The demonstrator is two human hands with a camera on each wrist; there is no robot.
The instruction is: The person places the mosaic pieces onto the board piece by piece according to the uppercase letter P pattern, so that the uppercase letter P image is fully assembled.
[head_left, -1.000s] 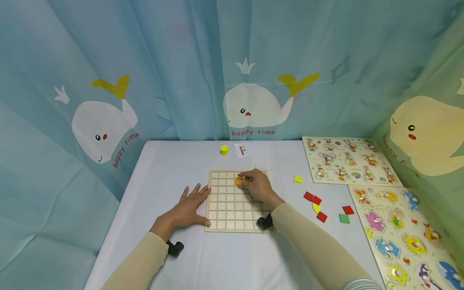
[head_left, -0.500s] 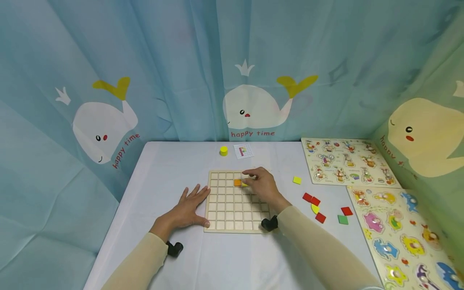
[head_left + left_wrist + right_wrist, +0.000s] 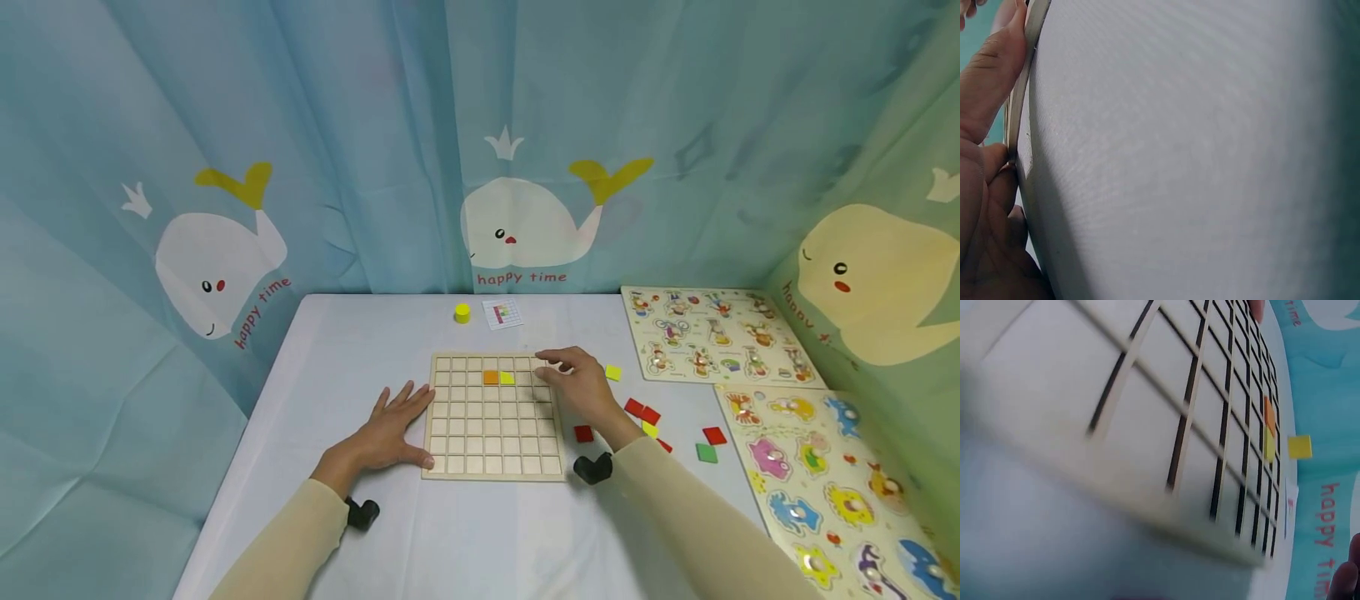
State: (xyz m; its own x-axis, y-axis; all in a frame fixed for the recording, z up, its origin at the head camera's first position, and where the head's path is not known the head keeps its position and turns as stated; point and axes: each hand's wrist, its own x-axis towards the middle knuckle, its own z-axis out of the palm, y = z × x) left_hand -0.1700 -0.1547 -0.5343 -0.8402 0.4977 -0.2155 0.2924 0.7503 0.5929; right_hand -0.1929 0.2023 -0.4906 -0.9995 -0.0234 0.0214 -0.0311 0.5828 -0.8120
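A wooden grid board (image 3: 495, 475) lies flat on the table, with an orange tile (image 3: 491, 377) and a yellow tile (image 3: 507, 378) side by side in its upper cells. My left hand (image 3: 386, 433) rests at the board's left edge, fingers spread and thumb on the lower left corner. My right hand (image 3: 581, 383) hovers by the board's upper right edge, thumb and forefinger apart with nothing between them. In the left wrist view, the thumb (image 3: 994, 75) lies along the board's rim. The right wrist view shows the two tiles beyond several bare cells.
Right of the board lie red tiles (image 3: 583, 433), a yellow square (image 3: 613, 372) and a green square (image 3: 707, 452). A yellow cylinder (image 3: 462, 313) and a pattern card (image 3: 502, 314) sit behind it. Two picture puzzle boards (image 3: 720, 333) cover the table's right side.
My right hand has let go of the yellow tile, leaving it beside the orange one, and has moved right, off the grid. My left hand has stayed in place.
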